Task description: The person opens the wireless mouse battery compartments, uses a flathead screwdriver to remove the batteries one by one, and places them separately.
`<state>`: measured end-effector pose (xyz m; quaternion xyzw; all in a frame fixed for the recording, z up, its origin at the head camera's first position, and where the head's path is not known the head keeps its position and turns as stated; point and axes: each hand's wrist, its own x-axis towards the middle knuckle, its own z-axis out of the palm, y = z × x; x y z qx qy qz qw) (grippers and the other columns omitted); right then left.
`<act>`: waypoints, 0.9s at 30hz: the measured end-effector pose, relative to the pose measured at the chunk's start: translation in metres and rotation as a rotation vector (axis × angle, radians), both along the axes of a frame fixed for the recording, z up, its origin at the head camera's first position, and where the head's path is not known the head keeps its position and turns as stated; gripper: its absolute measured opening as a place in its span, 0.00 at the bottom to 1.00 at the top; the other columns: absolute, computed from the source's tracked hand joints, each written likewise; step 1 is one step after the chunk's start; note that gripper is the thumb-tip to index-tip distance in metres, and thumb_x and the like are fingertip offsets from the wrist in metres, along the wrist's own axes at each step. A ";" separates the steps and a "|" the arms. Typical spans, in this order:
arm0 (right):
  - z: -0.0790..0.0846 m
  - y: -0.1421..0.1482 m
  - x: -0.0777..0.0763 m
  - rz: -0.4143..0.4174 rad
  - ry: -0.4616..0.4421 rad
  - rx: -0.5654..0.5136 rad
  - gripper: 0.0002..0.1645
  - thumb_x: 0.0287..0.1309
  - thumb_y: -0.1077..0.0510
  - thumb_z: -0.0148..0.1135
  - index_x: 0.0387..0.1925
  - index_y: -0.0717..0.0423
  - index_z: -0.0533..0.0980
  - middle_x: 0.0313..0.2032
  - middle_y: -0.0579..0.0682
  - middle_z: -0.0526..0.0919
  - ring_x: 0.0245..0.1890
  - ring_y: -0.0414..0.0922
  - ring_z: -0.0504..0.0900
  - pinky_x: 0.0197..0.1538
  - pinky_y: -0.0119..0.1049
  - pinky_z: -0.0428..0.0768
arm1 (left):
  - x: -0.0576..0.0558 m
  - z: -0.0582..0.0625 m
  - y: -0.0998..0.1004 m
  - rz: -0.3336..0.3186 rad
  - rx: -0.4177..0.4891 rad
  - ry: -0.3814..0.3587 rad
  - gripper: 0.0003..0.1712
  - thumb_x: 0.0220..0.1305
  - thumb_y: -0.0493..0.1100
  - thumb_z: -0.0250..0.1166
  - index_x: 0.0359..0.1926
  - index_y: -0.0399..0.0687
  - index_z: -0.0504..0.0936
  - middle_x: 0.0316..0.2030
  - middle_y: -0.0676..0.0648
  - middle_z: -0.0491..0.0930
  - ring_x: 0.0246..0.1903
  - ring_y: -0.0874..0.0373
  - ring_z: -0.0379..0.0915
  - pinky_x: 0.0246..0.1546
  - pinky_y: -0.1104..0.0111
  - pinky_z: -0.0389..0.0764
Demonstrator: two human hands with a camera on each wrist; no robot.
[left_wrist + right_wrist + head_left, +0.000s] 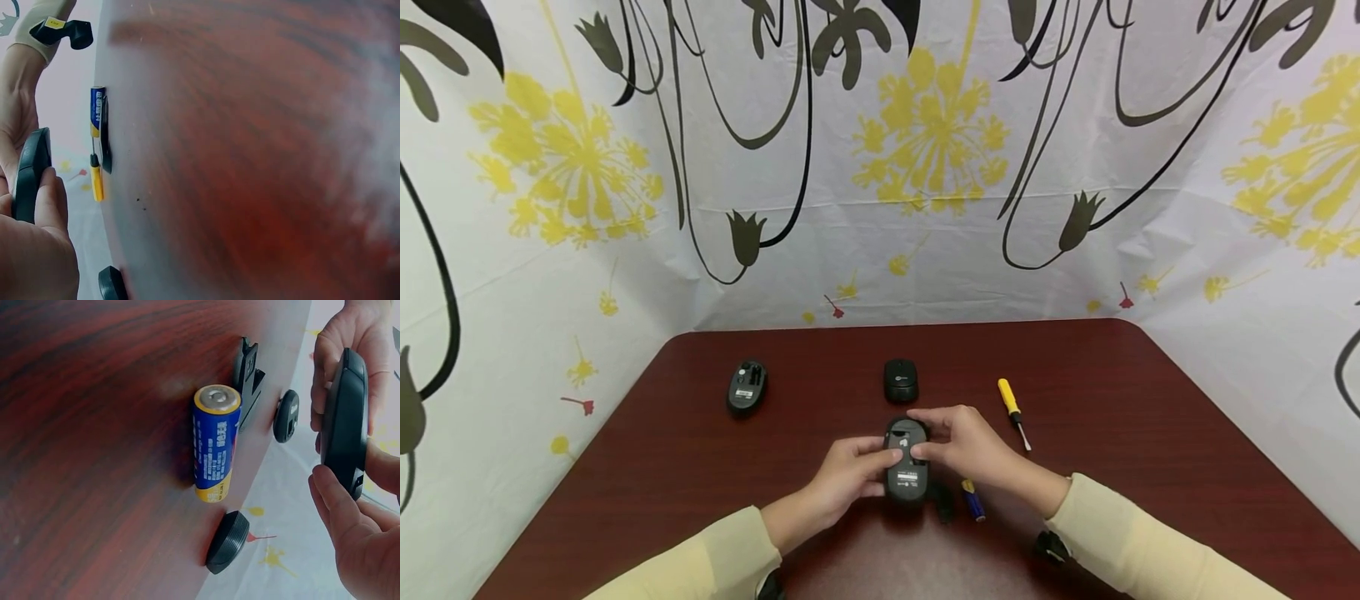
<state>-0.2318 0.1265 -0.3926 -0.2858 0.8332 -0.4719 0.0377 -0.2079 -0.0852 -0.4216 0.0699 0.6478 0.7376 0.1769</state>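
A black computer mouse (907,479) is held underside up over the table, its grey label side facing the head camera. My left hand (838,477) grips its left side, thumb on the underside. From the right, my right hand (967,444) holds its upper end, with the thumb on the underside by the battery opening. In the right wrist view the mouse (345,419) appears edge-on between both hands. Below the right hand lies a blue and yellow battery (973,502). Beside that battery is a loose black cover piece (942,502), partly overlapped by the mouse.
A second mouse (747,388) lies underside up at the back left of the brown table (647,467). Another black mouse (901,381) stands upright just beyond my hands. A yellow-handled screwdriver (1011,402) lies to the right. Patterned cloth (850,283) surrounds the table's back and sides.
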 end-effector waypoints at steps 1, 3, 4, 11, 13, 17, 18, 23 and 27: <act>0.000 0.000 0.000 -0.005 0.000 -0.002 0.30 0.57 0.59 0.70 0.60 0.66 0.74 0.52 0.57 0.81 0.47 0.45 0.83 0.43 0.34 0.82 | 0.000 0.001 0.000 0.000 -0.004 0.002 0.25 0.64 0.42 0.65 0.56 0.28 0.76 0.44 0.37 0.83 0.40 0.53 0.82 0.35 0.65 0.84; 0.001 -0.001 0.001 -0.020 0.007 0.001 0.30 0.56 0.59 0.70 0.60 0.64 0.74 0.52 0.55 0.81 0.48 0.46 0.83 0.44 0.34 0.82 | -0.001 0.002 -0.001 -0.003 -0.009 0.006 0.25 0.65 0.42 0.65 0.57 0.28 0.76 0.44 0.38 0.83 0.40 0.53 0.82 0.36 0.65 0.84; 0.002 -0.001 0.001 -0.029 0.017 0.004 0.30 0.56 0.58 0.70 0.59 0.63 0.74 0.52 0.54 0.81 0.48 0.46 0.82 0.44 0.34 0.82 | -0.001 0.003 -0.001 -0.005 -0.012 0.006 0.25 0.65 0.43 0.65 0.57 0.28 0.76 0.44 0.38 0.83 0.40 0.53 0.82 0.36 0.65 0.84; 0.004 -0.001 0.002 -0.031 0.130 -0.028 0.29 0.53 0.63 0.72 0.57 0.60 0.76 0.49 0.48 0.79 0.46 0.45 0.82 0.47 0.36 0.81 | -0.001 0.005 -0.001 -0.015 -0.002 0.012 0.25 0.66 0.43 0.64 0.57 0.28 0.75 0.45 0.38 0.82 0.40 0.53 0.82 0.37 0.64 0.84; 0.004 -0.001 0.002 -0.023 0.154 -0.052 0.28 0.53 0.64 0.72 0.57 0.61 0.76 0.46 0.47 0.79 0.45 0.44 0.82 0.50 0.38 0.80 | 0.000 0.005 -0.002 -0.015 -0.001 0.012 0.25 0.66 0.43 0.64 0.57 0.28 0.75 0.45 0.38 0.82 0.40 0.53 0.82 0.37 0.64 0.84; 0.005 -0.001 0.000 -0.029 0.163 -0.083 0.24 0.56 0.63 0.69 0.55 0.61 0.78 0.46 0.46 0.80 0.47 0.45 0.81 0.52 0.40 0.79 | 0.001 0.006 -0.002 -0.013 0.002 0.009 0.24 0.65 0.42 0.64 0.56 0.28 0.76 0.44 0.38 0.83 0.40 0.53 0.82 0.37 0.64 0.84; 0.005 -0.001 0.000 -0.036 0.164 -0.082 0.22 0.57 0.63 0.68 0.55 0.60 0.79 0.46 0.46 0.81 0.48 0.45 0.81 0.52 0.41 0.79 | 0.002 0.006 -0.003 -0.013 0.003 0.008 0.24 0.65 0.42 0.64 0.56 0.28 0.76 0.44 0.38 0.83 0.40 0.53 0.82 0.37 0.64 0.84; 0.008 -0.001 -0.002 -0.064 0.147 -0.077 0.18 0.60 0.61 0.67 0.52 0.57 0.82 0.46 0.44 0.83 0.49 0.45 0.80 0.51 0.43 0.79 | 0.003 0.007 -0.005 -0.011 0.010 0.010 0.25 0.65 0.42 0.65 0.56 0.28 0.76 0.44 0.38 0.83 0.40 0.52 0.82 0.37 0.63 0.84; 0.012 -0.001 -0.002 -0.077 0.071 -0.112 0.16 0.60 0.60 0.67 0.50 0.54 0.83 0.47 0.46 0.84 0.51 0.46 0.80 0.50 0.43 0.79 | 0.003 0.007 -0.006 -0.009 0.014 0.014 0.25 0.65 0.42 0.65 0.56 0.28 0.76 0.44 0.38 0.83 0.40 0.52 0.82 0.37 0.63 0.84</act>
